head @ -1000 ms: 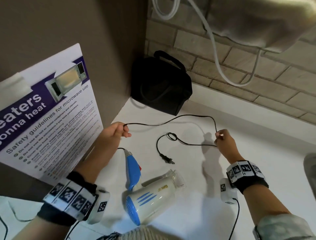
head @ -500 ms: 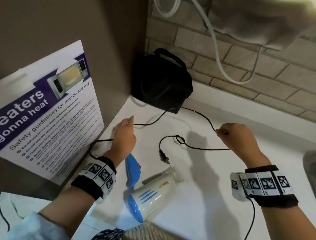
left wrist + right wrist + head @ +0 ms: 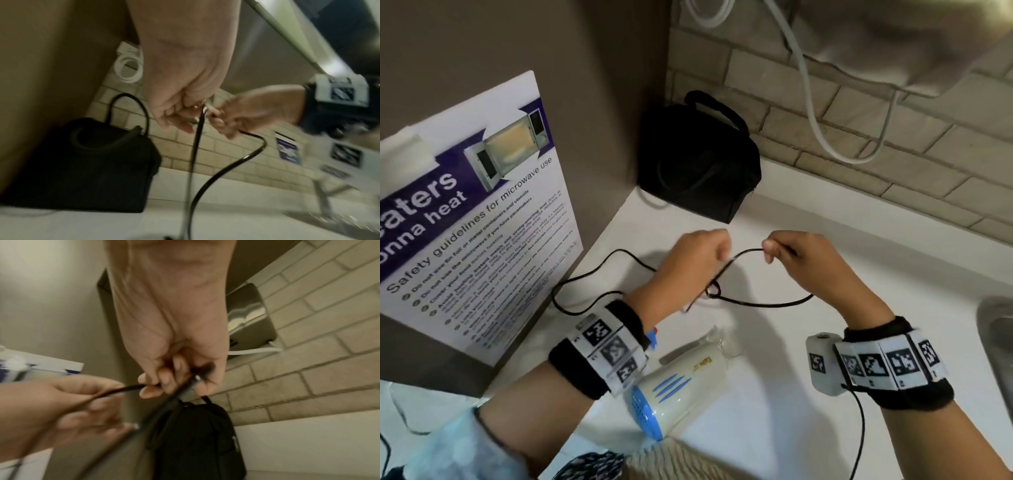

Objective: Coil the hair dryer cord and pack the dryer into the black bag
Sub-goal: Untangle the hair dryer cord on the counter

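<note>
Head view: left hand (image 3: 688, 263) and right hand (image 3: 804, 260) both pinching the black cord (image 3: 760, 303) above the counter (image 3: 825, 212), bag (image 3: 698, 164) behind.

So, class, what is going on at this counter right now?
A person is gathering the hair dryer's black cord into a loop. The left hand and the right hand both pinch it, close together above the white counter. The hair dryer lies on the counter near the person. The black bag stands in the corner, not yet packed.
</note>
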The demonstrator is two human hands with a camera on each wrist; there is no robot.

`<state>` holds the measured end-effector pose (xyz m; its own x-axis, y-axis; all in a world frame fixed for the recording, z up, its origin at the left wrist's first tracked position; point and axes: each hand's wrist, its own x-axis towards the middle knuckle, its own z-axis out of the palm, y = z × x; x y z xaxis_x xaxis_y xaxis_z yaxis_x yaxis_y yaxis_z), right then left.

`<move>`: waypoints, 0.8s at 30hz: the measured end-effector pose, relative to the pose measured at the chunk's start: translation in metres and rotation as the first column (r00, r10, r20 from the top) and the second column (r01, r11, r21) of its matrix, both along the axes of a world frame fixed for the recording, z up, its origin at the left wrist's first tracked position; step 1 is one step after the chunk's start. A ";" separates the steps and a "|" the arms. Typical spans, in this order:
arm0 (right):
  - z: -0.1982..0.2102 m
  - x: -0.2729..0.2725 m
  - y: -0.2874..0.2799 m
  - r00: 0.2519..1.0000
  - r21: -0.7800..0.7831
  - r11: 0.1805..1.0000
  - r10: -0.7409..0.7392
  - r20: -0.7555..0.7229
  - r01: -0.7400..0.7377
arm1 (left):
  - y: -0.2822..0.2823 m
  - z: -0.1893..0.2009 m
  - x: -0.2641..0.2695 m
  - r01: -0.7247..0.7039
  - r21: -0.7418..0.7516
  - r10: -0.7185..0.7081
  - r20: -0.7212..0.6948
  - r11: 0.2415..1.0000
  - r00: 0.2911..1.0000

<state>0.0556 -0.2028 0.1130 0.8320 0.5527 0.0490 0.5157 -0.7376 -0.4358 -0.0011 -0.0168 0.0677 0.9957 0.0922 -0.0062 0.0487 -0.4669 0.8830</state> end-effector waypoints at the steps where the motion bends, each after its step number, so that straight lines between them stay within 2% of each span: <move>1: 0.000 0.004 -0.006 0.999 0.017 0.998 -0.052 -0.011 0.052 | 0.012 0.003 -0.001 -0.060 -0.009 0.060 0.038 0.998 0.997; 3: -0.001 0.007 -0.015 0.993 0.029 0.993 -0.113 -0.028 0.114 | 0.031 0.013 -0.001 -0.082 -0.091 0.089 0.082 0.993 0.993; 4: -0.001 0.007 -0.014 0.993 0.036 0.993 -0.111 -0.031 0.112 | 0.035 0.017 0.000 -0.058 -0.074 0.064 0.087 0.996 0.994; 8: -0.004 -0.004 0.013 0.999 0.101 0.995 0.004 0.034 -0.008 | 0.011 0.022 -0.003 0.181 0.089 -0.180 -0.023 0.979 0.983; 10: -0.004 -0.007 0.025 0.997 0.136 0.989 0.052 0.059 -0.060 | 0.000 0.022 -0.008 0.232 0.038 -0.228 -0.088 0.972 0.970; 14: -0.004 -0.002 0.022 0.999 0.210 0.977 0.035 -0.007 -0.033 | 0.013 0.021 -0.008 0.055 -0.066 -0.054 0.012 0.996 0.998; 18: -0.023 0.015 0.013 0.993 0.256 0.967 0.034 -0.115 -0.003 | 0.034 0.019 -0.003 -0.136 -0.222 0.162 0.103 0.966 0.981; 21: -0.052 0.029 0.003 0.991 0.252 0.967 -0.012 -0.134 0.046 | 0.056 0.016 0.001 -0.308 -0.438 0.364 0.047 0.844 0.930; 24: -0.078 0.039 -0.008 0.983 0.217 0.970 -0.070 -0.167 0.106 | 0.086 0.009 0.004 -0.323 -0.635 0.441 0.031 0.702 0.897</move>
